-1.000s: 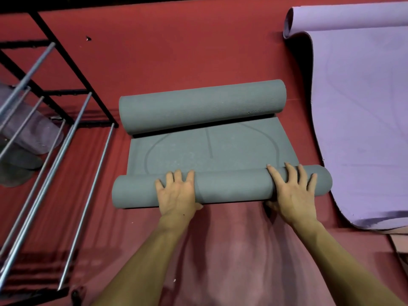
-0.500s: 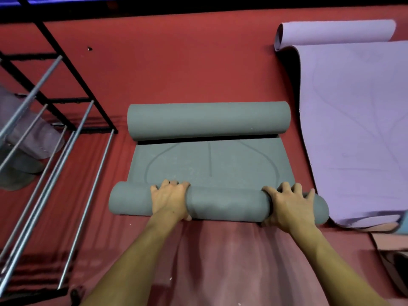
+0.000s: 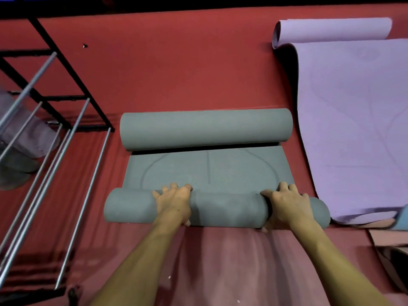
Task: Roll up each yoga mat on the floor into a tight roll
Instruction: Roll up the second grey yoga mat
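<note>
Head view: left hand [image 3: 174, 203] and right hand [image 3: 284, 204] curl over near roll of grey-green yoga mat [image 3: 212, 171] on red floor [image 3: 176, 74]; far end also rolled. Lilac mat [image 3: 353, 129] just right, metal rack [image 3: 44, 129] left.

A yoga mat [image 3: 207, 171] is laid on the floor [image 3: 176, 74] at the centre, rolled at both ends: its far roll [image 3: 205, 129] and its near roll [image 3: 216, 208] are kept apart by a flat stretch between them. The near roll is gripped from above by the left hand [image 3: 174, 202] towards its left part and by the right hand [image 3: 284, 203] towards its right end. A metal rack [image 3: 50, 129] is stood to the left of the mat, and a second yoga mat [image 3: 357, 129] is spread to the right, just beside it, with a roll [image 3: 331, 29] at its far end.
</note>
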